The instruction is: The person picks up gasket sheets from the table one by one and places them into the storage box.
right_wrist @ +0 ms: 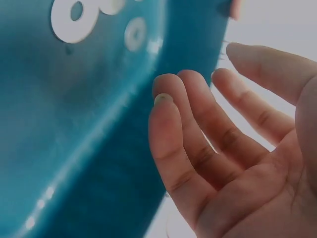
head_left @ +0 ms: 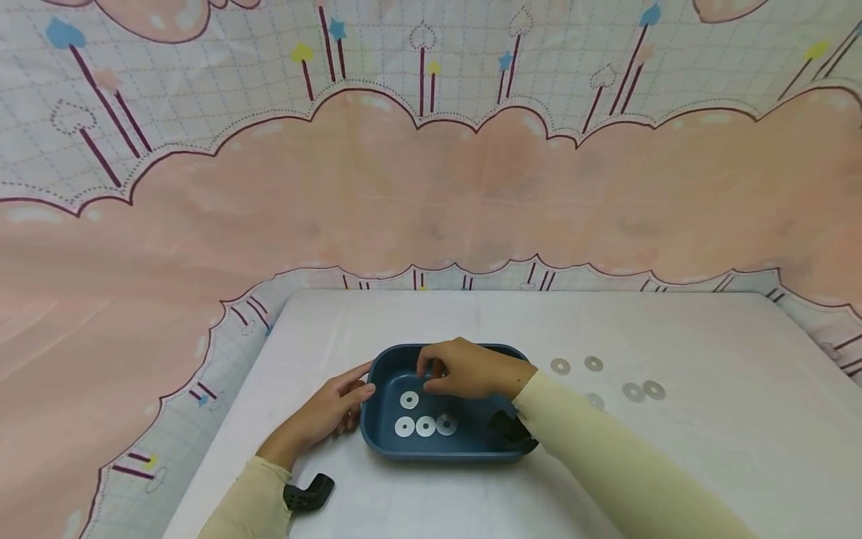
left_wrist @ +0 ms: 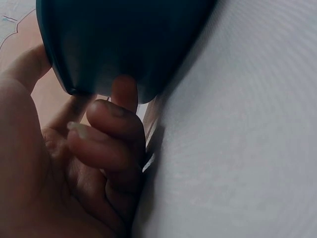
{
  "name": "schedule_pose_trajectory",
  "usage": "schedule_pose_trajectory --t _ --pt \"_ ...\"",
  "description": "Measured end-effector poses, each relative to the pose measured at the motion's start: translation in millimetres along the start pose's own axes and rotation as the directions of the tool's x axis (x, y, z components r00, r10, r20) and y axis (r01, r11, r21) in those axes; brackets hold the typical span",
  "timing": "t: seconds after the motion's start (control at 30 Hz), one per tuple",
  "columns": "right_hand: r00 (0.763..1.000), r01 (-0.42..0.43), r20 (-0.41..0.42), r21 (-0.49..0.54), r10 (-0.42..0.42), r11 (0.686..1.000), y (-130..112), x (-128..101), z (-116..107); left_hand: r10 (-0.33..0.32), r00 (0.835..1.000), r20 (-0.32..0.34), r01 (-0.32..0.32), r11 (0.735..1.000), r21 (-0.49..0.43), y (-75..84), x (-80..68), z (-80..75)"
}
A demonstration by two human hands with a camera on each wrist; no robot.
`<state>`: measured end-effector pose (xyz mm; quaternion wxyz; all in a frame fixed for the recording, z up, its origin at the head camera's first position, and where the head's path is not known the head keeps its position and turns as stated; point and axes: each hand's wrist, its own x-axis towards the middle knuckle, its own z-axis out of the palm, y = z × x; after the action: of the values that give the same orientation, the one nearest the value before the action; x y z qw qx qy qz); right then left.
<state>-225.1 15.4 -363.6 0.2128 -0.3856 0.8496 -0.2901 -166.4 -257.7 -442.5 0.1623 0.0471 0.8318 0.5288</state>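
A dark blue rounded tub (head_left: pixel 465 455) stands on the white table, with several flat metal washers (head_left: pixel 404 427) lying on its floor. At the tub's left end my left hand (head_left: pixel 330 412) holds the rim, thumb at the edge and fingers against the outer wall (left_wrist: pixel 99 49). The left wrist view shows the other fingers curled beneath. My right hand (head_left: pixel 471 368) is over the tub, its fingers (right_wrist: pixel 166 134) loosely bent and the thumb apart, nothing between them. Washers (right_wrist: pixel 89 25) lie beyond those fingertips in the right wrist view. The right hand and forearm hide part of the tub.
To the right of the tub, several more washers (head_left: pixel 560 366) lie on the white table (head_left: pixel 707 449). A black wrist device (head_left: pixel 310 494) sits at the left cuff. Behind the table hangs a printed cloth (head_left: pixel 431 195).
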Motion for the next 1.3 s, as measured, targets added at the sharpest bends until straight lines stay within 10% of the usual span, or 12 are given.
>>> schedule_pose_trajectory --t 0.57,1.3 --pt "0.967 0.000 -0.256 -0.010 -0.003 1.000 16.0 -72.1 -32.0 -0.001 1.000 -0.005 0.001 1.000 0.006 3.6 -2.5 2.3" --pt "0.846 -0.087 -0.527 0.011 0.080 0.996 79.8 -113.6 -28.2 0.018 1.000 -0.003 -0.018 1.000 0.020 1.5 -4.7 1.0"
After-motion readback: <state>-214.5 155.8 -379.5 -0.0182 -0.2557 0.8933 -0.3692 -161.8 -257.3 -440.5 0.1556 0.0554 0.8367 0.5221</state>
